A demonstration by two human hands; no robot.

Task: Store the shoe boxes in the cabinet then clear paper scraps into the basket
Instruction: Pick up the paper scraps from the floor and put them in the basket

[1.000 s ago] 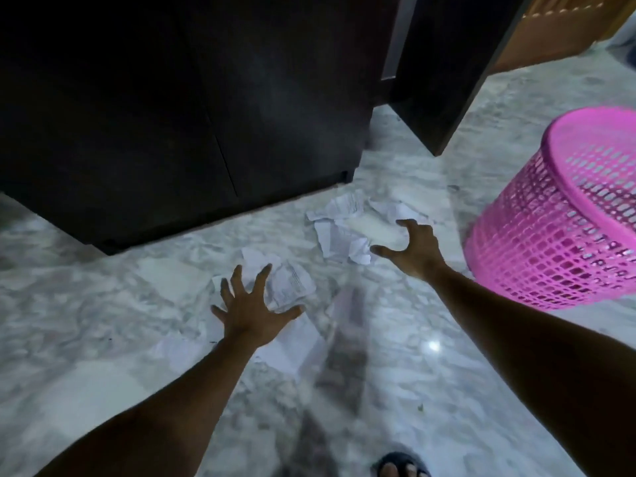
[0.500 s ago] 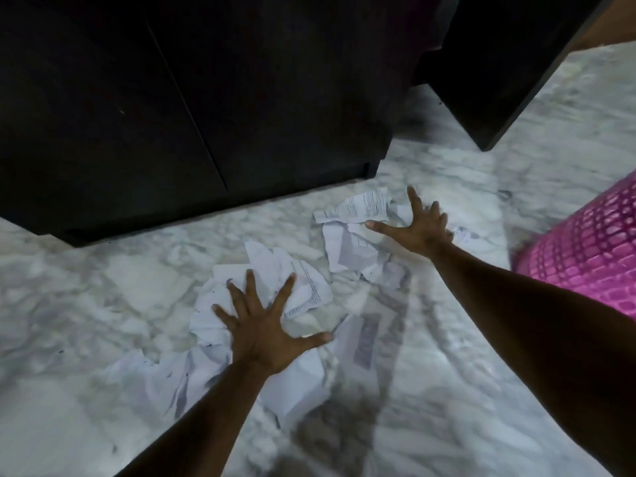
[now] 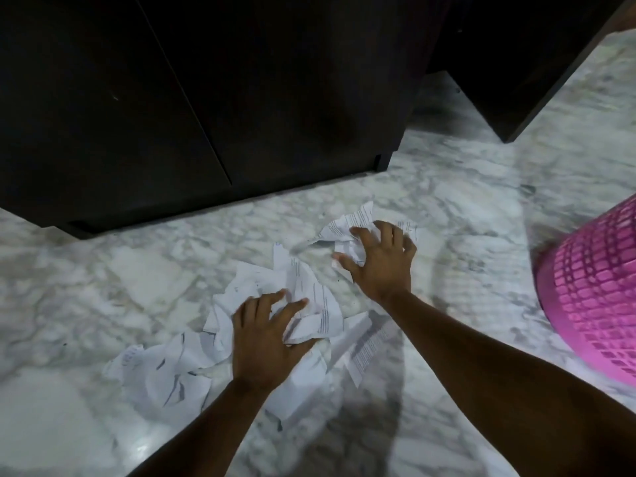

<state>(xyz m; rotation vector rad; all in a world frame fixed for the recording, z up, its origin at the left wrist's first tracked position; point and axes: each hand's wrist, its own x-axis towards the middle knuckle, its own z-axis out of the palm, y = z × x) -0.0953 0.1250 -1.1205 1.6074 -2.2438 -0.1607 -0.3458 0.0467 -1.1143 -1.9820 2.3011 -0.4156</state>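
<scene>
Crumpled white paper scraps lie on the marble floor in front of a dark cabinet [image 3: 241, 98] whose doors are shut. My left hand [image 3: 268, 335] presses on the nearer pile of scraps [image 3: 172, 370], its fingers curling into a printed sheet. My right hand [image 3: 382, 263] rests on the farther scraps [image 3: 347, 223], fingers bent and gathering the paper under the palm. A pink mesh basket [image 3: 599, 297] stands at the right edge, partly cut off by the frame. No shoe boxes are in view.
A second dark panel or door [image 3: 516, 63] stands at the upper right with a gap of floor between it and the cabinet. Marble floor [image 3: 86, 287] stretches to the left and toward the basket.
Both hands went from spread flat on the paper to curled fingers that bunch the scraps. The right hand slid left toward the middle. The view dropped closer to the floor.
</scene>
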